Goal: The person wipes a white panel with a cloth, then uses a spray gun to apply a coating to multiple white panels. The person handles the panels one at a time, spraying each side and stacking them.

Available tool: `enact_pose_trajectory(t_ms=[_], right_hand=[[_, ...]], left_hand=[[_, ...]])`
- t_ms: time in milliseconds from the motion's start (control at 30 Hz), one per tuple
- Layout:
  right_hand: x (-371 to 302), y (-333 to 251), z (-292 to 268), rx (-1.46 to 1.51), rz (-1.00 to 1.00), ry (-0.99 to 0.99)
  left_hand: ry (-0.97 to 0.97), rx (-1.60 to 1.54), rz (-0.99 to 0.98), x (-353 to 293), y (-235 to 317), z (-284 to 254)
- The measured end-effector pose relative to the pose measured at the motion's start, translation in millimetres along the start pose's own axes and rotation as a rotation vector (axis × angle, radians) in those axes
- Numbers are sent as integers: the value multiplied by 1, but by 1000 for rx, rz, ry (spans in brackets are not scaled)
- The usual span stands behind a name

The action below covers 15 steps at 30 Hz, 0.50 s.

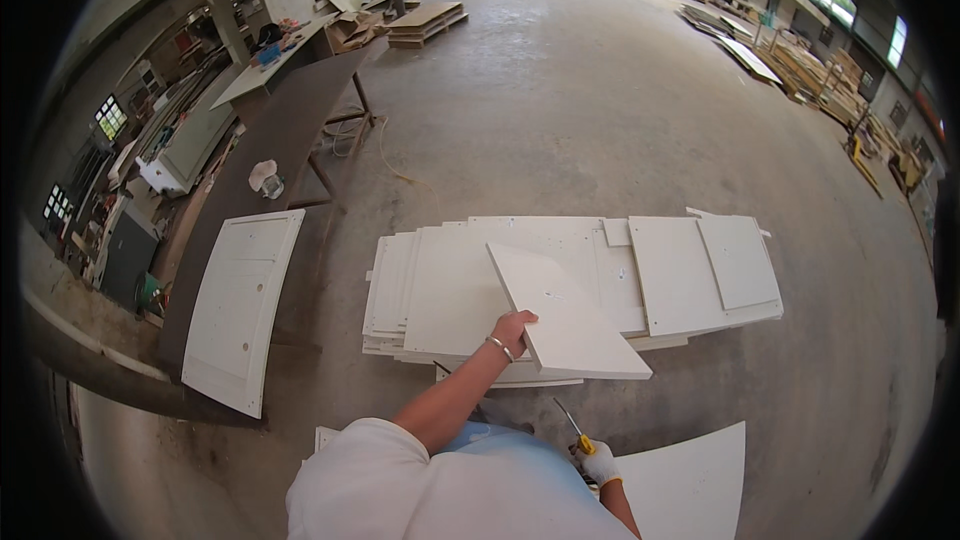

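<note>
My left hand (514,334), bare with a bracelet at the wrist, is closed on the near left edge of a white board (565,315). The board is held at a slant over a stack of white panels (450,285). Low by my right side, my gloved right hand (597,462) is wrapped round the yellow handle of a screwdriver (584,442). Its metal shaft points up and to the left, away from the stack. Beside that hand lies a larger white panel (690,480), partly hidden by my arm.
A long dark table (285,130) runs along the left, bearing a white panel with holes (240,310) and a clear jar (272,185). A cable (395,165) trails on the floor beside it. Pallets of boards (427,24) stand farther off, and stacked timber (800,75) lines the far right.
</note>
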State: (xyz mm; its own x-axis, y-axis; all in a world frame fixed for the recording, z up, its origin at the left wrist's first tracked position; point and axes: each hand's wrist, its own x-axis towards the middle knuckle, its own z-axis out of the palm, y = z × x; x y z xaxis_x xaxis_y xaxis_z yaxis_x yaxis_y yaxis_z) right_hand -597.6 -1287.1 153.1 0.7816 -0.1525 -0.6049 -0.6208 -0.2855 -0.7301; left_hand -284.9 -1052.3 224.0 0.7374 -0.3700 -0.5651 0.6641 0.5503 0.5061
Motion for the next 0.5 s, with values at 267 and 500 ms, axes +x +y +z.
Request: enact_pose_trajectory(t_ms=[267,500], right_hand=[[22,-47,21,-186,-78,-346],[99,-200,137,-449,-86,-643]], left_hand=[[292,152,658,-147,63,-163],[571,81,993,-224,147,-306]])
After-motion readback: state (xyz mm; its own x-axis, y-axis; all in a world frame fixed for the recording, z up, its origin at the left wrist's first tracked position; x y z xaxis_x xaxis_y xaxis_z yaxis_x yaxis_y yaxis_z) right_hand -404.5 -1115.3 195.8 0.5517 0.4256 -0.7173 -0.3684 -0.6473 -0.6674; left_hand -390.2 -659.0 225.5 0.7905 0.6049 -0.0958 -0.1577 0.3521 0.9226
